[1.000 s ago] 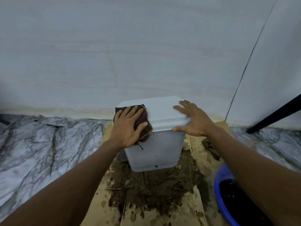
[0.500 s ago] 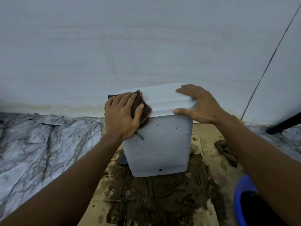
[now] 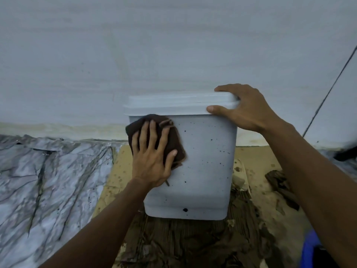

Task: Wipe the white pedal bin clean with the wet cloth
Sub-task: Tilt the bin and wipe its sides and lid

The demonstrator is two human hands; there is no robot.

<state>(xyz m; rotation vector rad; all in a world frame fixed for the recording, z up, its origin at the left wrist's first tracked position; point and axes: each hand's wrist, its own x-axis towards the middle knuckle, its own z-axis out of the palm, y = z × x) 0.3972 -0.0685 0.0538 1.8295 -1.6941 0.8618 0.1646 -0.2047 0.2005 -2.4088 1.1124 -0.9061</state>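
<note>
The white pedal bin stands upright on wet, muddy cardboard against the wall, its lid closed and its front wall speckled with dark spots. My left hand presses a dark brown wet cloth flat against the upper left of the bin's front, just under the lid rim. My right hand grips the lid's right corner, thumb on the front edge and fingers over the top. The pedal is not visible.
Soaked brown cardboard spreads in front of the bin. A blue basin sits at the lower right edge behind my right forearm. Marbled floor lies to the left, and the white wall rises close behind.
My left hand slid the cloth down from the lid's left corner onto the bin's front wall. The view dropped and came closer; my right hand stayed on the lid's right corner.
</note>
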